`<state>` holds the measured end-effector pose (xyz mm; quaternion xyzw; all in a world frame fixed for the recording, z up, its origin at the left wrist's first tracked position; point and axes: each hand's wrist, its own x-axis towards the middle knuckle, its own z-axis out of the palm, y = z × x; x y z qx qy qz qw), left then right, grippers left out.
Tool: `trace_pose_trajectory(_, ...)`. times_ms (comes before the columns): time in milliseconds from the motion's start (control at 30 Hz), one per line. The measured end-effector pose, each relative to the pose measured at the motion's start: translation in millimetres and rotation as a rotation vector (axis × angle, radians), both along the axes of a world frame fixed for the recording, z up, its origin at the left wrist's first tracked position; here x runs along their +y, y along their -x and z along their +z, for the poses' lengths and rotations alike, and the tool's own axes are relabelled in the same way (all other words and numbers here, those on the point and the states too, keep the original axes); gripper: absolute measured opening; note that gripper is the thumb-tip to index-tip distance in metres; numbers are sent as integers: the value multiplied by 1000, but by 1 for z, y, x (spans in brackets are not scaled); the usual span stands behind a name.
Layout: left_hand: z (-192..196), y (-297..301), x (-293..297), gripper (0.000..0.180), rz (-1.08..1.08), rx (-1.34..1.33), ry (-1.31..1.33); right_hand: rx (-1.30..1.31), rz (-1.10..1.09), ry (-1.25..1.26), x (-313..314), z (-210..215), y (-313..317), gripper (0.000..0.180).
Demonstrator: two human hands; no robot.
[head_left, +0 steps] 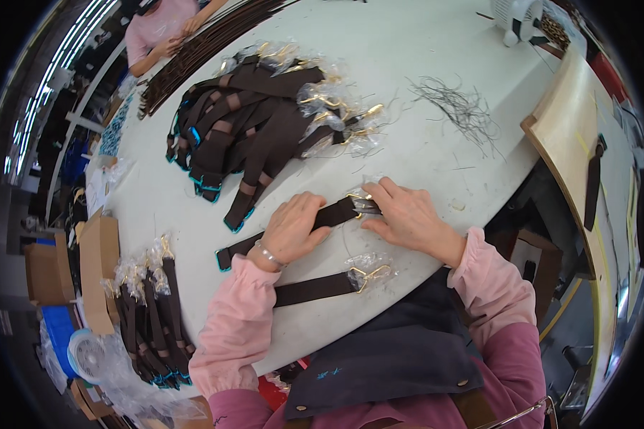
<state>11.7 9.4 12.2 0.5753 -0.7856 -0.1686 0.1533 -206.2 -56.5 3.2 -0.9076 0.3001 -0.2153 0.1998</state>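
Strap (338, 211): dark brown, flat, fairly straight; turquoise-edged buckle (223, 260) at left end, gold metal fitting (358, 196) and crinkled clear plastic at right end. Lies aslant on table (415, 143), left end lower in view, between and beneath the hands. Left hand (288, 232): half open, palm down across the strap, thumb spread. Right hand (408, 216): fingers bent at the fitting end, thumb apart from fingertips; firmness of grip cannot be told. Second strap (315, 289) nearer the body.
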Motion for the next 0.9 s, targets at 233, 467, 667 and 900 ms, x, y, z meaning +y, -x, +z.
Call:
trace_pose_trajectory(233,-13,-6,28,42,-104,-340,234,111,-56,-64,-9,-15,2,38)
trace_pose_trajectory(467,-17,-22,28,23,-1,-184,304,-184,-53,78,-12,-28,1,24)
trace_pose_trajectory(667,-12,-35,19,5,203,258,-78,46,-70,-70,-25,-5,-7,26)
trace_pose_trajectory(900,11,-25,24,25,28,-262,236,-307,-395,186,-26,23,76,40)
